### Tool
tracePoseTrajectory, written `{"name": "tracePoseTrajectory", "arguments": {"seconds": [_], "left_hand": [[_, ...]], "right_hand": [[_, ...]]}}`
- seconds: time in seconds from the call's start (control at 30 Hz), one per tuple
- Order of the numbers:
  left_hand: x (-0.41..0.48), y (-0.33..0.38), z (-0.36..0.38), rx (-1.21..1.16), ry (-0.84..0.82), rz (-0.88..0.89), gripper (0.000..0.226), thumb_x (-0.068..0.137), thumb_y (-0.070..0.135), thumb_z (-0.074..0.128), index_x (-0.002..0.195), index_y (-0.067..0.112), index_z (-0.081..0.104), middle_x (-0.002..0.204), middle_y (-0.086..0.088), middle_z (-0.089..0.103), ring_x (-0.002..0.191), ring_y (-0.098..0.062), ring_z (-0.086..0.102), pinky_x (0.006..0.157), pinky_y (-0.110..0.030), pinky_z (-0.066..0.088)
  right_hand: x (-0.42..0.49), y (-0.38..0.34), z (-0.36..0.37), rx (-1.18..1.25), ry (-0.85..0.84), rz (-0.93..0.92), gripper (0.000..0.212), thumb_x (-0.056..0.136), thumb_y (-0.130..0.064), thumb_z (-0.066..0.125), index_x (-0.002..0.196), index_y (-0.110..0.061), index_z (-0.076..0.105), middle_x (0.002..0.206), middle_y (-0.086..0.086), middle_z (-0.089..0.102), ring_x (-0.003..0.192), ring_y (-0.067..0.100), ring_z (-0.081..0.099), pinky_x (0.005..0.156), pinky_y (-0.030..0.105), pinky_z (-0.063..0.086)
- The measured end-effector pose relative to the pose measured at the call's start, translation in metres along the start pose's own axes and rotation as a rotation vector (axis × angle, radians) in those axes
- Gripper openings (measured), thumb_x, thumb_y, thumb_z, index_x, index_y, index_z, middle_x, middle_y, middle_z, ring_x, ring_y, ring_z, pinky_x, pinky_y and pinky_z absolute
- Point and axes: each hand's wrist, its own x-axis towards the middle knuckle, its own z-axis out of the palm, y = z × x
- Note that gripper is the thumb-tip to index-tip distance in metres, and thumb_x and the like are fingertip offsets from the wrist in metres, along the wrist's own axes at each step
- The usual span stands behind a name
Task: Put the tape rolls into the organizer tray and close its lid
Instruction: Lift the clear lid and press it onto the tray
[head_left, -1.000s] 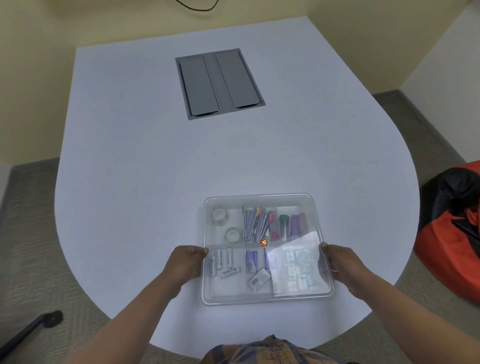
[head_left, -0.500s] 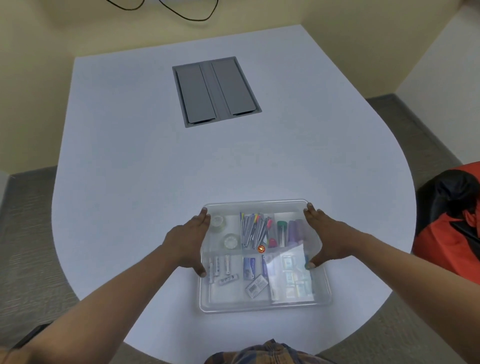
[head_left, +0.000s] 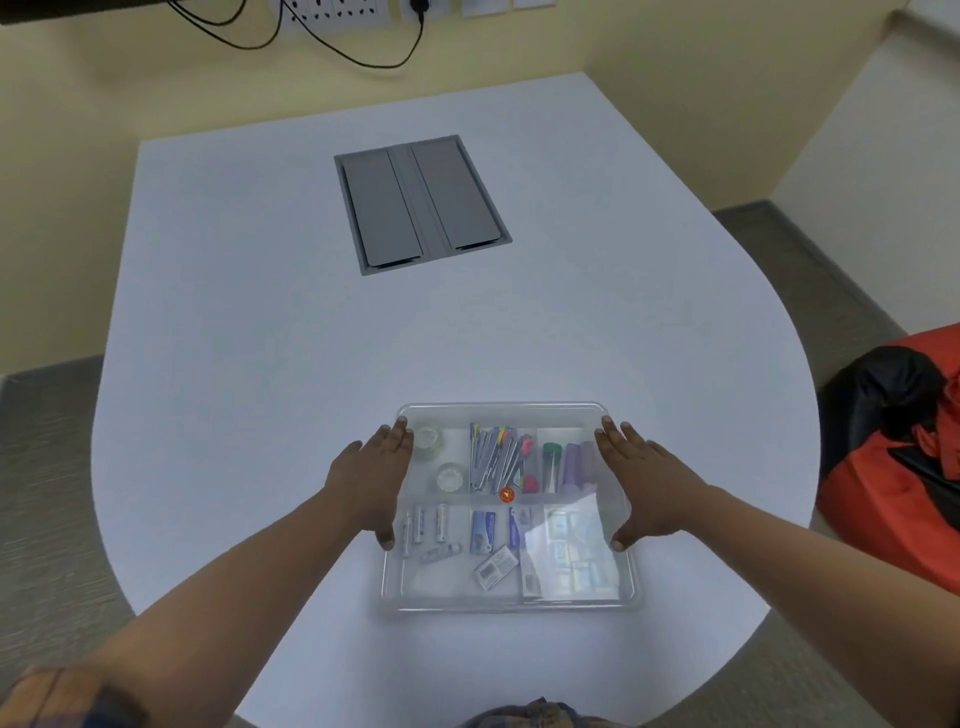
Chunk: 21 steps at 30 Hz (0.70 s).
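The clear organizer tray (head_left: 503, 408) sits near the front edge of the white table, with its transparent lid (head_left: 511, 597) lying on top. Two clear tape rolls (head_left: 429, 445) (head_left: 450, 477) lie in its far-left compartment, visible through the lid. Pens, markers, batteries and small packets fill the other compartments. My left hand (head_left: 371, 480) rests palm down on the lid's left edge, fingers stretched forward. My right hand (head_left: 641, 486) lies the same way on the right edge.
A grey cable hatch (head_left: 421, 202) is set into the table's far middle. A red and black beanbag (head_left: 904, 467) sits on the floor at the right. Black cables (head_left: 332, 36) hang from wall sockets behind the table (head_left: 260, 364).
My hands moved from gripping the tray's near sides up onto the lid's left and right edges, fingers pointing forward. The camera tilted up, showing more wall.
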Motion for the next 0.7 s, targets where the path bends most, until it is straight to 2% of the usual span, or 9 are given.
{"name": "tracePoseTrajectory", "arguments": {"seconds": [0.1,0.2,0.27,0.57,0.7], "left_hand": [[-0.013,-0.001,0.016,-0.037,0.018,0.051,0.130,0.062,0.049,0.083,0.150,0.009,-0.005,0.160,-0.008,-0.011,0.148,-0.019,0.000,0.118,-0.036,0.018],[-0.026,-0.002,0.028,-0.092,-0.038,0.084,0.139,0.056,0.057,0.082,0.149,0.012,-0.011,0.158,-0.004,-0.021,0.148,-0.016,-0.003,0.117,-0.033,0.021],[-0.030,-0.001,0.031,-0.107,-0.038,0.085,0.143,0.054,0.054,0.085,0.149,0.013,-0.014,0.157,-0.002,-0.025,0.147,-0.016,-0.003,0.115,-0.032,0.025],[-0.030,0.008,0.039,-0.121,0.030,0.036,0.146,0.049,0.045,0.091,0.149,0.011,-0.010,0.158,-0.004,-0.023,0.147,-0.017,-0.006,0.116,-0.032,0.018],[-0.028,0.014,0.037,-0.117,0.012,0.022,0.147,0.047,0.043,0.092,0.149,0.007,-0.008,0.158,-0.009,-0.020,0.147,-0.022,-0.006,0.118,-0.034,0.017]], "right_hand": [[-0.015,-0.001,0.018,0.049,0.001,-0.029,0.148,0.052,-0.077,0.073,0.150,-0.011,-0.016,0.155,0.002,-0.027,0.147,0.023,-0.015,0.121,0.039,0.005],[-0.032,0.002,0.035,0.071,-0.024,-0.035,0.151,0.051,-0.075,0.075,0.142,-0.016,-0.030,0.148,0.000,-0.036,0.146,0.020,-0.019,0.121,0.037,0.002],[-0.036,0.001,0.039,0.103,-0.026,-0.037,0.149,0.052,-0.072,0.077,0.136,-0.019,-0.035,0.149,0.000,-0.037,0.146,0.019,-0.019,0.121,0.037,0.002],[-0.037,-0.006,0.040,0.072,-0.019,-0.020,0.149,0.055,-0.070,0.076,0.134,-0.019,-0.039,0.149,0.002,-0.040,0.147,0.019,-0.017,0.122,0.041,0.005],[-0.037,-0.010,0.039,0.056,-0.045,0.008,0.150,0.056,-0.068,0.078,0.140,-0.016,-0.035,0.149,0.002,-0.040,0.146,0.021,-0.019,0.121,0.042,0.003]]}}
